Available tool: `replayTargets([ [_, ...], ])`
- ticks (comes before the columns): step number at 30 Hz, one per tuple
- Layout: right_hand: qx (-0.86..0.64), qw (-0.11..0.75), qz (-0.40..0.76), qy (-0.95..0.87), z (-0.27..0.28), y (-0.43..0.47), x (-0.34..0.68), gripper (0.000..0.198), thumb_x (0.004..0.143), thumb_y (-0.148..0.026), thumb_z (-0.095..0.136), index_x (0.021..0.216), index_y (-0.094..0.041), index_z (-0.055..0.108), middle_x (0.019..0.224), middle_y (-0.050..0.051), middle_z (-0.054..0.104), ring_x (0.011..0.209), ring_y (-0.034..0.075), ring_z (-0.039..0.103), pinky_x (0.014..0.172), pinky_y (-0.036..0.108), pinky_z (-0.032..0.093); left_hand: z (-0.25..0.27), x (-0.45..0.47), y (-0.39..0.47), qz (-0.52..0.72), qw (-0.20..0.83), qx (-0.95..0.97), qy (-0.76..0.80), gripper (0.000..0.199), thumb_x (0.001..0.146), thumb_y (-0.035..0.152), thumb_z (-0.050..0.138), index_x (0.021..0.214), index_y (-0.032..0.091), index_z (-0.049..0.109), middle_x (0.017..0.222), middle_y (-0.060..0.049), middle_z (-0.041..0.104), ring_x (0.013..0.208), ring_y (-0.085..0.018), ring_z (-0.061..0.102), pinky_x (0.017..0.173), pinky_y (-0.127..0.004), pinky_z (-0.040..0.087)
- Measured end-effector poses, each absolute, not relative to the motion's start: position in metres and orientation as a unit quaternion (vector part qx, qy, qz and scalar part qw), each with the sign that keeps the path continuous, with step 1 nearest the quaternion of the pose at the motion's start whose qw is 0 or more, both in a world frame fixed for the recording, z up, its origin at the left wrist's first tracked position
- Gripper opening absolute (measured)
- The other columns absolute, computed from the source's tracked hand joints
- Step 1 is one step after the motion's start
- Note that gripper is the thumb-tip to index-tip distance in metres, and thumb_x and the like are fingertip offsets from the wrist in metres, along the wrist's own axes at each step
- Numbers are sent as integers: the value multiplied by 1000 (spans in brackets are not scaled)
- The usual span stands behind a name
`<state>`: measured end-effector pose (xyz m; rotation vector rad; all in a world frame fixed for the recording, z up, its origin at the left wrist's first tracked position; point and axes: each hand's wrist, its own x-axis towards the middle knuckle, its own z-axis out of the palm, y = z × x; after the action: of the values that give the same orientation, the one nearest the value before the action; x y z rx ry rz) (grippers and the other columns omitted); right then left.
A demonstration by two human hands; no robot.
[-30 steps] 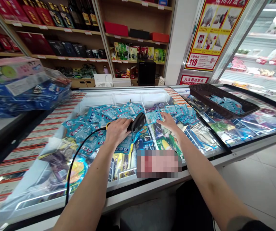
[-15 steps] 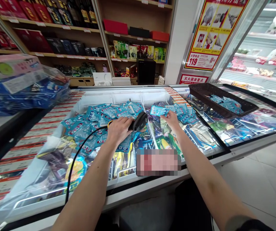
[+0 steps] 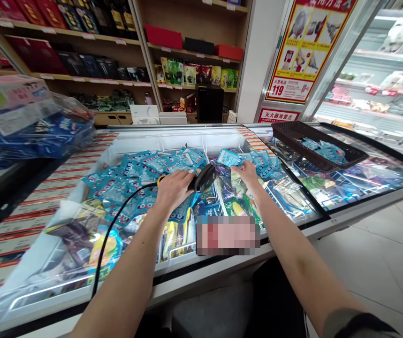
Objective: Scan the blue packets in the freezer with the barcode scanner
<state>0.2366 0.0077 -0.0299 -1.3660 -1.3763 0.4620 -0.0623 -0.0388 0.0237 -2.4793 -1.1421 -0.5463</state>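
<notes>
My left hand [image 3: 175,188] is closed around a black barcode scanner [image 3: 204,178], its head pointing right. The scanner's cable [image 3: 111,230] runs down to the left past my forearm. My right hand [image 3: 246,173] pinches the edge of a blue packet [image 3: 228,157], its pale printed panel facing up. Left of the scanner lies a wide heap of blue packets [image 3: 145,169] on the freezer's glass top [image 3: 60,234]. A smaller group of blue packets [image 3: 265,162] lies just beyond my right hand.
A dark brown basket [image 3: 289,134] with several blue packets stands at the back right. Plastic-wrapped boxes [image 3: 28,122] rest at the far left. A phone-like slab with a blurred face [image 3: 228,236] lies near the front edge. Stocked shelves [image 3: 117,80] rise behind the freezer.
The blue packet in my right hand has tilted slightly, its right end now lower. My left hand still grips the scanner. The whole view has shifted a little.
</notes>
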Motion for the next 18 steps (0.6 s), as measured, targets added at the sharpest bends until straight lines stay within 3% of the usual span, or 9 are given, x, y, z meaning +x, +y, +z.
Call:
replayTargets([
  [7,-555,532,196,-609,-30,6,238,34,65,-48,68,64,-20,49,56,-6,40,53,9,35,53,22,27,25,-59,-39,-192,171,-877,-405,28,83,33,53,107,20,60,97,-10,65,94,-27,58,73,-37,42],
  [18,-560,495,214,-630,-24,1,238,32,67,-49,63,71,-19,52,59,-4,44,57,11,39,56,23,31,25,-57,-42,-192,182,-878,-399,29,83,33,53,107,20,60,96,-10,65,95,-26,58,73,-36,43],
])
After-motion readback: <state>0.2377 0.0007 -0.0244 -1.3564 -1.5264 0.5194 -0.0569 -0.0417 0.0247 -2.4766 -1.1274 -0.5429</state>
